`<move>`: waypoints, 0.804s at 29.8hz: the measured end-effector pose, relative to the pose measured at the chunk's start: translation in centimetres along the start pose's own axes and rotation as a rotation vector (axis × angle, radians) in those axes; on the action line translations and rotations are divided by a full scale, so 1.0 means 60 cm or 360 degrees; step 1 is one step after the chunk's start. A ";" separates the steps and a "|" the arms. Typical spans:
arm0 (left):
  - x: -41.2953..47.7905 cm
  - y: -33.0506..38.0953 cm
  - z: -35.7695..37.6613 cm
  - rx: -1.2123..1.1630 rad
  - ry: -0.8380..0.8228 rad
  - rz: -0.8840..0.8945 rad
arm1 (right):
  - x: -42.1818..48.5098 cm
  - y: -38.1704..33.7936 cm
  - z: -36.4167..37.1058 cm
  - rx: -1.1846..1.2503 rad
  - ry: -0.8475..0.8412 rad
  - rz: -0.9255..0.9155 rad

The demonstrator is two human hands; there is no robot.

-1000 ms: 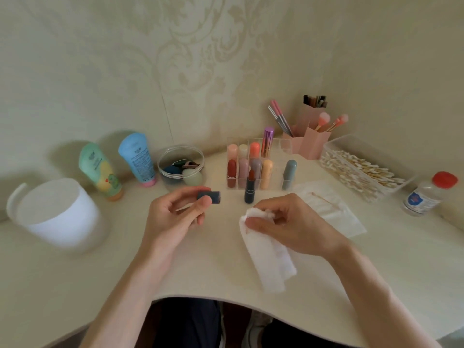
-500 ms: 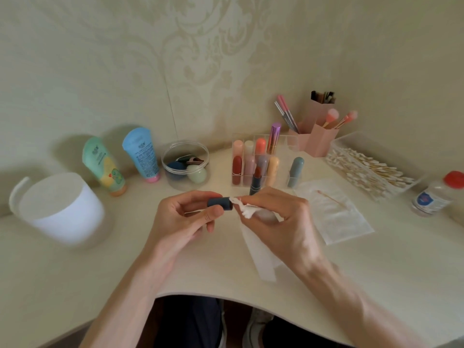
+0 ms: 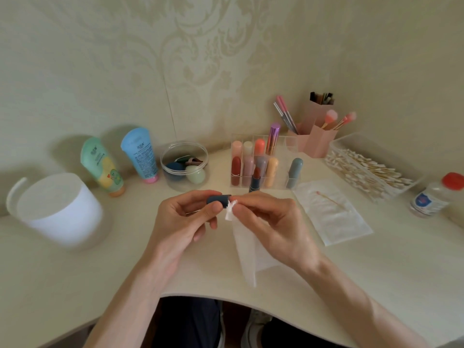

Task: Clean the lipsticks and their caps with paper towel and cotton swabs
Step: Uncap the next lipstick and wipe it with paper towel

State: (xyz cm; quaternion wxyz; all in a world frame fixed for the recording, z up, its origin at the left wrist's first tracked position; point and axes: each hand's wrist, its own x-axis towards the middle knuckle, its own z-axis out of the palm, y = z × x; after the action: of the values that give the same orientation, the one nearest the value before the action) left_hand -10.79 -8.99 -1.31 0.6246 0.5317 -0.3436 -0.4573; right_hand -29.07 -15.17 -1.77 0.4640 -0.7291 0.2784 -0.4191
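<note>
In front of the clear acrylic lipstick organiser (image 3: pixel 285 146), the left hand (image 3: pixel 184 223) pinches the dark-blue cylindrical plastic cap (image 3: pixel 218 199) while the right hand (image 3: pixel 272 222) pinches twisted white paper towel (image 3: pixel 244 252) at its mouth; cap-wiping seems underway, twisting inward likely next

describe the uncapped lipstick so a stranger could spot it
Look at the clear organizer at the back of the desk, left of the pink holders. One lipstick stands outside it, in front. Unlike the capped ones, its red tip is bare above a dark blue base.

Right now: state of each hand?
Left hand: closed, holding the cap.
Right hand: closed, pinching the towel at the cap's end.
</note>
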 end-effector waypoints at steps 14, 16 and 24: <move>-0.003 -0.001 0.002 -0.0032 -0.0050 0.0035 | 0.001 0.009 0.001 -0.0177 0.0155 -0.0345; -0.004 -0.002 0.001 -0.0034 -0.0053 0.0029 | 0.001 0.011 0.003 -0.0170 0.0138 -0.0356; -0.006 -0.006 0.010 -0.0055 -0.0024 0.0012 | -0.003 0.011 0.012 -0.0269 0.0116 -0.0348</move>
State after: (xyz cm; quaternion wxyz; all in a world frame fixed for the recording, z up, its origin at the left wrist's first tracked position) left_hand -11.54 -8.88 -1.54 0.6328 0.5161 -0.3424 -0.4647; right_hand -28.55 -15.02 -2.60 0.3420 -0.7760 0.2482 -0.4683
